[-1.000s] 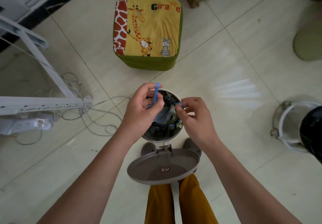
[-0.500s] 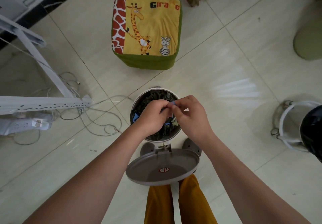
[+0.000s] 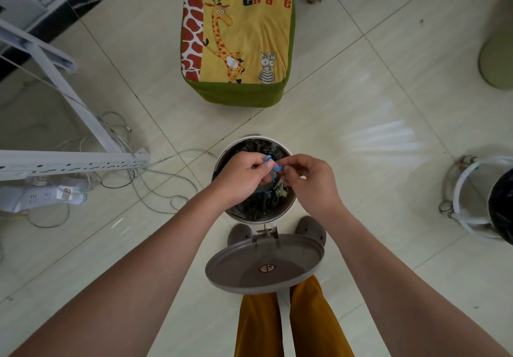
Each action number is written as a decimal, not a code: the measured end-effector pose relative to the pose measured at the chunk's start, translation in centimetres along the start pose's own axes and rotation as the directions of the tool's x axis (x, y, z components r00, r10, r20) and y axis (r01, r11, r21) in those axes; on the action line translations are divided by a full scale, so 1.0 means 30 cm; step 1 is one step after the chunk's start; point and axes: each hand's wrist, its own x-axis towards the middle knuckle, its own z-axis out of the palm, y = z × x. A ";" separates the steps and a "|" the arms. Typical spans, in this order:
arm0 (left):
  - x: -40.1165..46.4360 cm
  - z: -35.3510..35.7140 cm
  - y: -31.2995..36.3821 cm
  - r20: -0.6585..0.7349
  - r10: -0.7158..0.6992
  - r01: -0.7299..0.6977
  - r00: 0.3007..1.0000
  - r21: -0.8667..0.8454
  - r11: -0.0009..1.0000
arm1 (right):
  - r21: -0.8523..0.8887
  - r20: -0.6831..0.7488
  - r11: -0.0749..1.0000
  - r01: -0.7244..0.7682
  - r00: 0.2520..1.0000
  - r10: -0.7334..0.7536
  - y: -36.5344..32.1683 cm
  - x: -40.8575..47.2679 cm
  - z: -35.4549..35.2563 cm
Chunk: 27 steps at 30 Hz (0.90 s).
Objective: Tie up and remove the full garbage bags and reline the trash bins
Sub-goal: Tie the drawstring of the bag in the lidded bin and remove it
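Blue drawstring [image 3: 273, 164] now between both hands

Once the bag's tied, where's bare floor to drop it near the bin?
Bare tile right of the pedal bin, before the white wire stand; also between bin and giraffe stool. Left is crowded: cables, power strip, rack.

2 hands [image 3: 241, 175] [image 3: 308, 179], 2 bins [image 3: 290, 204] [image 3: 466, 190]. 1 giraffe stool [image 3: 238, 43], 1 power strip [image 3: 41, 194]. 1 open lid [image 3: 265, 263].
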 end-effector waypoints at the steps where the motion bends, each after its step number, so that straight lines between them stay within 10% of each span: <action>1: -0.001 -0.006 0.000 -0.003 -0.004 0.004 1.000 -0.004 1.000 | 0.030 0.024 1.000 0.003 1.000 -0.003 -0.001 -0.001 -0.006; 8: -0.007 -0.008 0.008 -0.021 -0.004 0.005 1.000 0.067 0.998 | -0.061 0.045 0.995 0.081 0.996 -0.078 -0.001 0.004 0.000; 14: -0.015 -0.025 -0.017 -0.110 -0.079 0.058 0.991 -0.184 0.981 | 0.044 -0.301 0.997 -0.056 0.951 0.067 -0.003 0.016 -0.030; 22: -0.019 -0.051 -0.019 -0.187 -0.111 0.081 0.976 -0.162 0.983 | -0.008 0.278 0.988 -0.156 0.948 0.152 0.041 -0.089 0.013; 27: -0.027 -0.056 -0.021 -0.216 -0.006 0.030 0.976 0.105 0.994 | -0.038 -0.013 0.996 -0.080 0.997 0.080 0.052 -0.030 0.021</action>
